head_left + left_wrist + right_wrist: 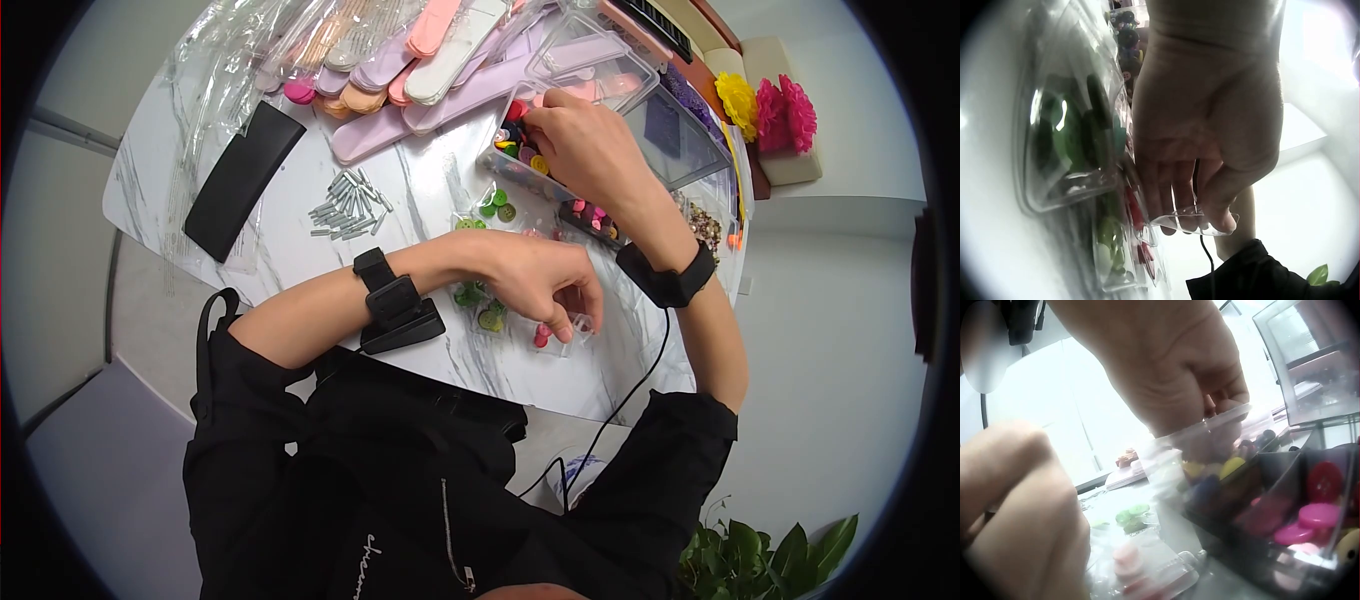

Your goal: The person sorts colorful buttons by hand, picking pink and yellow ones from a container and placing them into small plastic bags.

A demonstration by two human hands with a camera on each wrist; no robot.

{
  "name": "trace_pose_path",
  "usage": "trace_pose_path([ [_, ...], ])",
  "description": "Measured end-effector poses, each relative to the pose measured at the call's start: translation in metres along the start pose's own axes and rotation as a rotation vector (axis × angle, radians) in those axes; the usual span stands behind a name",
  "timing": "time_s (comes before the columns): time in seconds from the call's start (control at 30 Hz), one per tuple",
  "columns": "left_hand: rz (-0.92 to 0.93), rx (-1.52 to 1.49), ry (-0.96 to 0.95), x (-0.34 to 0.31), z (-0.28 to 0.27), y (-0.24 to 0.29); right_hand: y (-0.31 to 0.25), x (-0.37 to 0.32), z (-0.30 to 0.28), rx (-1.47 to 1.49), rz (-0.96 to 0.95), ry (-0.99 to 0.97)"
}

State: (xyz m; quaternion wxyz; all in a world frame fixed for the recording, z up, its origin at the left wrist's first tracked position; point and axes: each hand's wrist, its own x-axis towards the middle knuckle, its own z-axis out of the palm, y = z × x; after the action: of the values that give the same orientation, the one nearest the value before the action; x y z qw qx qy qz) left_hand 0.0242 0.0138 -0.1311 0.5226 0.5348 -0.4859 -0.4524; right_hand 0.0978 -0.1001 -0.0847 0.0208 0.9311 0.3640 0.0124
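Note:
The left hand [545, 280] pinches the edge of a small clear plastic bag [1185, 222] between thumb and fingers, low over the near part of the table. Pinkish-red buttons [542, 335] show in the clear plastic beneath it. The right hand [590, 145] reaches down into a clear divided box of coloured buttons [1210, 475]; its fingertips are hidden among them, so whether they hold a button cannot be seen. Small clear bags with green buttons [490, 318] lie beside the left hand. Pink buttons [1319, 515] fill a nearby compartment in the right wrist view.
Silver metal pieces [350, 205] and a black flat case [243, 180] lie on the marble-patterned table [150, 185]. Pastel strips [385, 130] and clear packaging fill the far side. A cable [640, 385] hangs from the right wristband. Bright flowers [785, 115] stand at the right.

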Motion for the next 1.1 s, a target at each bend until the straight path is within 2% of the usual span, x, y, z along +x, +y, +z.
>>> trace_pose_path([
  [0.4, -0.017, 0.010, -0.007, 0.000, 0.001, 0.002, 0.009, -0.001, 0.001, 0.130, -0.065, 0.030],
  [0.53, -0.022, -0.014, -0.008, -0.001, 0.000, 0.001, 0.012, -0.004, -0.011, 0.366, -0.010, 0.029],
  [0.63, -0.026, -0.022, -0.010, 0.000, 0.000, 0.000, 0.010, -0.008, -0.019, 0.632, 0.125, 0.086],
  [0.8, -0.010, -0.007, -0.005, -0.001, -0.001, 0.001, 0.009, -0.011, -0.022, 0.700, 0.223, 0.023],
  [0.9, -0.023, 0.026, 0.003, -0.002, -0.001, 0.003, 0.007, -0.008, -0.015, 0.698, 0.095, 0.012],
  [1.1, -0.025, 0.029, 0.003, -0.003, -0.001, 0.006, -0.004, 0.002, -0.010, 0.717, 0.068, 0.030],
])
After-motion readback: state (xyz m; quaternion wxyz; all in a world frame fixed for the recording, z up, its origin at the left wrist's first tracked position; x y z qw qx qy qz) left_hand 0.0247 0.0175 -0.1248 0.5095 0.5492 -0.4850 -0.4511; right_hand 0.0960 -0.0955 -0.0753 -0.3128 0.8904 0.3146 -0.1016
